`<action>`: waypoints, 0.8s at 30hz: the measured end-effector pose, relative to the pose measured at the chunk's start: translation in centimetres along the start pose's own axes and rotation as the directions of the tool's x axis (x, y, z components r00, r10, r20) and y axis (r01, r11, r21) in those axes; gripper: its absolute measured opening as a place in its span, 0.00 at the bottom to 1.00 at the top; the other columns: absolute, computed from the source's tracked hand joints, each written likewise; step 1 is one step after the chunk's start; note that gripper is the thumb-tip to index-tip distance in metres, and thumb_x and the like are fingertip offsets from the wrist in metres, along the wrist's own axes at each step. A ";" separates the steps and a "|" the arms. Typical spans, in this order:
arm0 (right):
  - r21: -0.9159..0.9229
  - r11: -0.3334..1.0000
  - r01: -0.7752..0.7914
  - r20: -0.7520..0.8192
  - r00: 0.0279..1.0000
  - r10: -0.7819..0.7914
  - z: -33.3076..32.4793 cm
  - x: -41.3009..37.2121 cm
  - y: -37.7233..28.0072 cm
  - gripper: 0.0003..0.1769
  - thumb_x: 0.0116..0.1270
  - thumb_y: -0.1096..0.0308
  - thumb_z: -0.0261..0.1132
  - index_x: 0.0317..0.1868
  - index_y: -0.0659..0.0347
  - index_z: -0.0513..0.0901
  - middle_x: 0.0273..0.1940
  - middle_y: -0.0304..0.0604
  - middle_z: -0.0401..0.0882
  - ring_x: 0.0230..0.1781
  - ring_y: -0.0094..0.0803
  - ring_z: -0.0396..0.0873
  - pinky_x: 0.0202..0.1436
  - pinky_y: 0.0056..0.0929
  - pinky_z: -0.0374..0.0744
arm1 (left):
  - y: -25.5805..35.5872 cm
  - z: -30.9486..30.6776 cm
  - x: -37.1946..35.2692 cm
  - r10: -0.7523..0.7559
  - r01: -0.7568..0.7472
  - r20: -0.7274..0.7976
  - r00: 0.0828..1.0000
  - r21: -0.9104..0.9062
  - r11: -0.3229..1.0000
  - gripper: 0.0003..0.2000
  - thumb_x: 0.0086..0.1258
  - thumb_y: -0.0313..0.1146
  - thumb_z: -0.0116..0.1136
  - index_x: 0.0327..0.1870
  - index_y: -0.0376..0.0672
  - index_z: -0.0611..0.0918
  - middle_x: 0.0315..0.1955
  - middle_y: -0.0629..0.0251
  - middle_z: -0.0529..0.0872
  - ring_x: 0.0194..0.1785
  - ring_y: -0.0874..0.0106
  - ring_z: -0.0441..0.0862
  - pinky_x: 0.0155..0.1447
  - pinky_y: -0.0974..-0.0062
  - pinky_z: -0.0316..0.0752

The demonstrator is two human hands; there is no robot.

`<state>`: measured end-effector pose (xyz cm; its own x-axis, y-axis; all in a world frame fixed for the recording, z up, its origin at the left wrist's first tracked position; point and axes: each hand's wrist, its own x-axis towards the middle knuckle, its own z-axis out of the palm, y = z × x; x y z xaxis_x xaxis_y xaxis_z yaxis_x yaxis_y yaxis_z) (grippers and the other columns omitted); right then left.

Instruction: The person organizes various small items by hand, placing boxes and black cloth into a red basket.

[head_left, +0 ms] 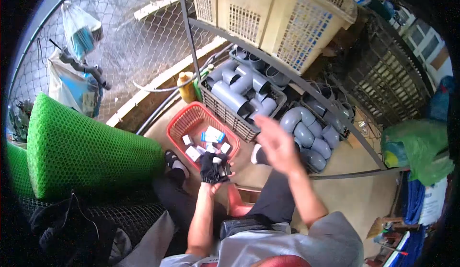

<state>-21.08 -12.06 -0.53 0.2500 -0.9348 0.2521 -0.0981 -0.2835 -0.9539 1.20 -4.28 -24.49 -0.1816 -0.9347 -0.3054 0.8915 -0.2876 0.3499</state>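
Note:
My left hand (231, 168) is palm up over the near rim of a red plastic basket (173, 123), fingers curled round a black cloth-like bundle (209, 166). A small pale piece and a silvery one show on the bundle; I cannot tell what they are. Several small white boxes (192, 153) lie in the basket, beside a blue-and-white box (212, 135). My right hand (278, 145) is raised to the right of the basket, bare and blurred, with fingers stretched out and nothing in it. It overlaps the crate of grey pipe fittings in this view.
Ahead, a dark crate (225, 112) holds grey pipe fittings (229, 96); curved grey fittings (304, 130) sit to its right. A cream crate (268, 22) rests above on a metal rack (249, 47). Rolled green mesh (91, 147) stands left, near a yellow bottle (186, 87).

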 end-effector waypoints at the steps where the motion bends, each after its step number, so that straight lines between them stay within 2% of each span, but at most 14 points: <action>1: -0.039 0.973 0.226 -0.026 0.974 -0.227 -2.4 1.7 -3.0 0.20 0.79 0.69 0.63 0.66 0.68 0.80 0.66 0.46 0.82 0.60 0.28 0.81 0.63 0.28 0.79 | 0.3 0.1 -0.6 0.019 -0.019 -0.022 1.000 0.023 1.000 0.33 0.82 0.62 0.42 0.79 0.51 0.68 0.64 0.54 0.83 0.61 0.51 0.86 0.54 0.38 0.86; 3: -0.235 0.846 0.478 -0.164 0.839 -0.519 -6.3 5.7 -10.3 0.13 0.80 0.73 0.60 0.59 0.66 0.84 0.54 0.42 0.89 0.50 0.26 0.85 0.57 0.25 0.80 | 1.0 0.6 -2.3 0.093 -0.091 -0.032 0.995 0.048 0.995 0.30 0.84 0.57 0.43 0.78 0.49 0.69 0.65 0.52 0.83 0.60 0.53 0.85 0.58 0.47 0.85; 4: -0.367 0.677 0.638 -0.199 0.657 -0.727 -8.4 8.9 -12.9 0.12 0.81 0.72 0.60 0.56 0.66 0.85 0.52 0.43 0.89 0.51 0.28 0.86 0.55 0.27 0.82 | 0.0 -5.1 -0.4 0.242 -0.235 -0.027 0.970 0.166 0.958 0.25 0.85 0.49 0.46 0.75 0.46 0.71 0.61 0.52 0.84 0.57 0.56 0.85 0.60 0.55 0.84; 5: -0.441 0.604 0.664 -0.226 0.569 -0.791 -10.3 12.0 -15.7 0.11 0.81 0.69 0.61 0.54 0.66 0.86 0.49 0.42 0.90 0.50 0.28 0.87 0.54 0.28 0.83 | 1.0 -3.6 -1.8 0.222 -0.219 -0.007 0.975 0.137 0.966 0.23 0.85 0.46 0.47 0.73 0.44 0.72 0.59 0.53 0.84 0.56 0.58 0.85 0.60 0.57 0.84; 7: -0.734 0.439 0.519 -0.085 0.571 -0.817 -15.1 19.0 -20.9 0.17 0.81 0.61 0.64 0.60 0.64 0.85 0.52 0.43 0.90 0.54 0.30 0.86 0.61 0.31 0.81 | 1.5 -2.0 -3.3 0.296 -0.275 -0.061 0.953 0.230 0.934 0.20 0.84 0.40 0.50 0.70 0.41 0.74 0.54 0.56 0.84 0.56 0.61 0.84 0.62 0.60 0.83; 8: -0.814 0.325 0.483 0.065 0.630 -0.773 -19.0 24.5 -21.6 0.18 0.80 0.59 0.65 0.61 0.62 0.85 0.52 0.42 0.90 0.54 0.30 0.86 0.61 0.32 0.81 | 1.6 -3.5 -3.7 0.222 -0.226 -0.095 0.970 -0.034 0.974 0.22 0.84 0.42 0.47 0.72 0.41 0.74 0.56 0.55 0.83 0.58 0.61 0.83 0.64 0.58 0.82; 9: -0.870 0.193 0.453 0.203 0.687 -0.697 -21.6 29.2 -22.2 0.19 0.79 0.58 0.65 0.62 0.61 0.85 0.53 0.41 0.90 0.55 0.30 0.86 0.61 0.33 0.81 | 1.8 -3.9 -4.3 0.261 -0.255 -0.100 0.960 0.071 0.964 0.24 0.85 0.44 0.45 0.73 0.41 0.73 0.57 0.55 0.83 0.60 0.60 0.83 0.65 0.56 0.81; 10: -0.890 0.257 0.377 0.245 0.869 -0.429 -21.3 31.5 -22.9 0.21 0.78 0.57 0.66 0.64 0.61 0.84 0.55 0.42 0.90 0.56 0.31 0.85 0.62 0.34 0.81 | 1.9 -4.0 -4.7 0.300 -0.279 -0.102 0.949 0.175 0.944 0.25 0.85 0.46 0.43 0.74 0.40 0.73 0.58 0.55 0.83 0.61 0.59 0.82 0.66 0.55 0.81; 11: -0.914 0.290 0.285 0.262 0.958 -0.114 -20.6 32.9 -23.3 0.23 0.78 0.56 0.66 0.65 0.61 0.84 0.56 0.43 0.89 0.58 0.32 0.84 0.63 0.35 0.80 | 1.9 -3.9 -5.2 0.306 -0.286 -0.099 0.947 0.176 0.942 0.25 0.85 0.46 0.43 0.74 0.40 0.73 0.58 0.55 0.83 0.61 0.59 0.82 0.66 0.55 0.81; 12: -0.912 0.289 0.290 0.265 0.956 -0.123 -20.0 33.8 -22.7 0.23 0.78 0.56 0.66 0.65 0.61 0.84 0.56 0.43 0.89 0.58 0.32 0.84 0.63 0.35 0.80 | 1.9 -3.8 -5.5 0.313 -0.291 -0.114 0.943 0.174 0.941 0.28 0.84 0.50 0.42 0.75 0.41 0.72 0.61 0.55 0.82 0.63 0.59 0.81 0.68 0.52 0.79; 14: -0.901 0.343 0.267 0.357 0.904 0.234 -18.7 35.0 -20.7 0.25 0.77 0.56 0.64 0.68 0.60 0.82 0.60 0.45 0.87 0.60 0.33 0.82 0.66 0.37 0.78 | 1.9 -4.4 -5.9 0.327 -0.303 -0.127 0.936 0.177 0.936 0.30 0.84 0.53 0.41 0.77 0.41 0.71 0.63 0.54 0.81 0.66 0.58 0.80 0.69 0.50 0.78; 18: -0.844 0.535 0.031 0.238 0.916 0.322 -17.8 34.7 -20.1 0.27 0.78 0.57 0.62 0.72 0.60 0.79 0.63 0.47 0.84 0.63 0.34 0.80 0.67 0.37 0.77 | 2.2 -6.1 -5.3 0.302 -0.301 -0.171 0.938 0.031 0.953 0.35 0.81 0.61 0.42 0.78 0.43 0.68 0.64 0.55 0.81 0.66 0.56 0.80 0.68 0.44 0.76; 21: -0.861 0.459 0.217 0.340 0.918 0.204 -18.7 35.0 -19.8 0.28 0.76 0.58 0.64 0.72 0.60 0.79 0.62 0.47 0.85 0.60 0.33 0.81 0.65 0.36 0.79 | 2.5 -5.8 -5.4 0.322 -0.308 -0.050 0.945 0.186 0.933 0.34 0.81 0.60 0.43 0.77 0.43 0.68 0.61 0.55 0.83 0.62 0.55 0.82 0.67 0.47 0.77; 24: -0.837 0.439 0.326 0.435 0.884 0.172 -18.5 34.8 -20.4 0.29 0.74 0.59 0.67 0.71 0.60 0.80 0.61 0.47 0.86 0.58 0.31 0.83 0.62 0.35 0.80 | 2.7 -5.1 -5.6 0.295 -0.296 -0.126 0.947 0.007 0.955 0.34 0.81 0.59 0.45 0.76 0.42 0.69 0.61 0.54 0.83 0.60 0.55 0.83 0.67 0.50 0.78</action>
<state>-28.16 -42.73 30.70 0.6227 -0.7824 -0.0116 -0.7680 -0.6083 -0.2006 6.69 1.25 -26.36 0.1433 -0.9438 -0.2979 0.9024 0.0010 0.4310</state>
